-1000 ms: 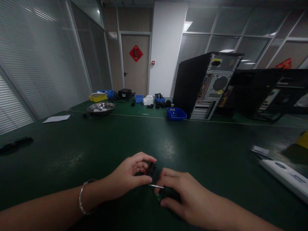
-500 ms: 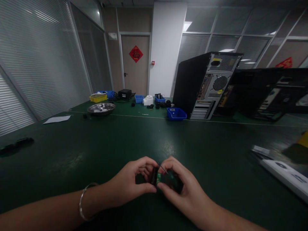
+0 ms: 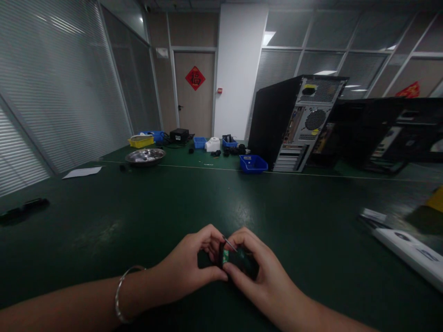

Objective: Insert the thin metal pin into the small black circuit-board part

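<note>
Low in the middle of the view, my two hands meet over the table. My left hand (image 3: 192, 260), with a silver bangle at the wrist, is curled around the left side of a small dark part (image 3: 221, 254), thumb below and fingers above. My right hand (image 3: 268, 269) pinches a small green circuit board (image 3: 226, 256) against that part's right side. A thin grey rod or wire (image 3: 230, 245) slants between the fingertips of both hands. Fingers and shadow hide most of the held pieces, so I cannot tell whether they are joined.
Beyond my hands lie the green tabletop (image 3: 180, 198), a blue bin (image 3: 254, 164) and a black computer tower (image 3: 277, 122). A metal bowl (image 3: 145, 157) and a paper sheet (image 3: 82, 172) sit at left. Dark items (image 3: 24, 210) lie far left, a white box (image 3: 408, 251) at right.
Both hands have shifted very slightly left with the pieces, and my left thumb has moved a little right, nearer the right thumb. The grey rod now sits a bit further left.
</note>
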A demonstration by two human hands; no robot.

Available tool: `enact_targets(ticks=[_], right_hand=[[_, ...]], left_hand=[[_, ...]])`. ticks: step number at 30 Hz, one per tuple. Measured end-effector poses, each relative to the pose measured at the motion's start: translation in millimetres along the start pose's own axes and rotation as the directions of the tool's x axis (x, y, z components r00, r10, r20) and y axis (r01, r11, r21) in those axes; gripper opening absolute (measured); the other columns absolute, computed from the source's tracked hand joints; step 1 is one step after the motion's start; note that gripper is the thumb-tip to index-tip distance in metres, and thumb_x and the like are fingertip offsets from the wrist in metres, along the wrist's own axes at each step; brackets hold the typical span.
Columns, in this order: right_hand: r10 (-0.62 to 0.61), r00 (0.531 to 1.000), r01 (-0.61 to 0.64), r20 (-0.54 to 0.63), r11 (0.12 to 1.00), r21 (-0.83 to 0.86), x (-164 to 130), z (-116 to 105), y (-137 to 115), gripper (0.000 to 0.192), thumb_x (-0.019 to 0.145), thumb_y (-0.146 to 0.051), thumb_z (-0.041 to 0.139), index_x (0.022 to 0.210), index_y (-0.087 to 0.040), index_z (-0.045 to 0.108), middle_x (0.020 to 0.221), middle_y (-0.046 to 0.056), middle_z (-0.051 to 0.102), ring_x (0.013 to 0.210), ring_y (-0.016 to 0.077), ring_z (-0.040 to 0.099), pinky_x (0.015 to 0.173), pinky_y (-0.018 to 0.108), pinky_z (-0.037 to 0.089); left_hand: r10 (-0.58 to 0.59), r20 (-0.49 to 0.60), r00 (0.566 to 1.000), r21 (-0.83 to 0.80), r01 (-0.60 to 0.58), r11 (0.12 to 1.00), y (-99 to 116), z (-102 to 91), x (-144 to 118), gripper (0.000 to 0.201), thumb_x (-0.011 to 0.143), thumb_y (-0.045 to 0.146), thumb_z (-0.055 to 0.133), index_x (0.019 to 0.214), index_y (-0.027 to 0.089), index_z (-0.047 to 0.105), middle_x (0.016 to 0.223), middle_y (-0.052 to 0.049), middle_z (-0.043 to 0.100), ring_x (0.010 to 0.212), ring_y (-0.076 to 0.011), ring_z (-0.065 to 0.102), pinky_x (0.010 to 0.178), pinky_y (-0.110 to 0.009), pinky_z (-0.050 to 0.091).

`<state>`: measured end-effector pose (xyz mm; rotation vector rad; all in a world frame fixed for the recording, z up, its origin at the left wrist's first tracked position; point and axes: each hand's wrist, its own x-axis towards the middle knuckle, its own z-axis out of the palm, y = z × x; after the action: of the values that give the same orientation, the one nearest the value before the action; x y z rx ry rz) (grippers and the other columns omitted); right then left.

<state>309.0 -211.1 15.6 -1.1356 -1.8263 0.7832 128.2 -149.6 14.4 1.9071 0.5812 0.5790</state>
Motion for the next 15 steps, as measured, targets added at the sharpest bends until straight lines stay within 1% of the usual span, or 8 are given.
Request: enact_targets(ticks=[5,7,9,12,15], right_hand=[[-0.016,1.000,0.016,-0.024,1.000,-0.024,-0.3,0.1,-1.0,0.018,0.079,-0.006,0.056,0.091,-0.019,0.054,0.091,0.003,0.056,0.085,0.0157,0.055,0.074,0.026,0.045],[-0.025,0.999,0.024,-0.029,0.999,-0.027,0.1,-0.2,-0.4,0.017,0.080,-0.007,0.056,0.092,-0.019,0.055,0.091,0.003,0.057,0.086,0.0164,0.055,0.075,0.027,0.045],[-0.033,0.999,0.032,-0.025,0.999,-0.024,0.4,-0.8,0.5,0.015,0.080,-0.009,0.058,0.091,-0.019,0.057,0.091,0.003,0.057,0.086,0.0168,0.056,0.075,0.027,0.045],[-0.035,0.999,0.035,-0.022,0.999,-0.026,0.5,-1.9,1.2,0.012,0.081,-0.012,0.059,0.091,-0.020,0.060,0.090,0.003,0.058,0.085,0.0169,0.056,0.075,0.027,0.046],[-0.041,0.999,0.040,-0.033,0.999,-0.033,0.2,-2.8,1.1,0.013,0.081,-0.011,0.060,0.091,-0.019,0.060,0.090,0.003,0.058,0.085,0.0163,0.057,0.075,0.026,0.046]], left_hand=[[-0.005,-0.052,0.999,0.012,0.006,1.000,-1.6,2.3,-0.1,0.033,0.072,0.024,0.071,0.098,0.016,0.053,0.091,-0.003,0.060,0.083,-0.0149,0.056,0.075,-0.029,0.046],[-0.009,-0.055,0.998,-0.002,0.009,1.000,-2.3,3.0,0.2,0.034,0.071,0.025,0.072,0.098,0.016,0.053,0.091,-0.003,0.061,0.083,-0.0152,0.056,0.076,-0.029,0.046],[-0.020,-0.055,0.998,-0.023,0.019,1.000,-2.2,4.2,0.1,0.036,0.070,0.024,0.073,0.098,0.016,0.052,0.090,-0.003,0.060,0.082,-0.0151,0.056,0.075,-0.030,0.046],[-0.067,-0.075,0.995,-0.063,0.062,0.996,-0.4,7.1,-1.5,0.036,0.069,0.022,0.073,0.097,0.017,0.051,0.089,-0.002,0.059,0.080,-0.0148,0.056,0.074,-0.030,0.047],[-0.085,-0.075,0.994,-0.142,0.074,0.987,0.9,10.6,-3.9,0.036,0.071,0.018,0.071,0.099,0.017,0.049,0.093,-0.004,0.058,0.083,-0.0153,0.056,0.075,-0.031,0.047]])
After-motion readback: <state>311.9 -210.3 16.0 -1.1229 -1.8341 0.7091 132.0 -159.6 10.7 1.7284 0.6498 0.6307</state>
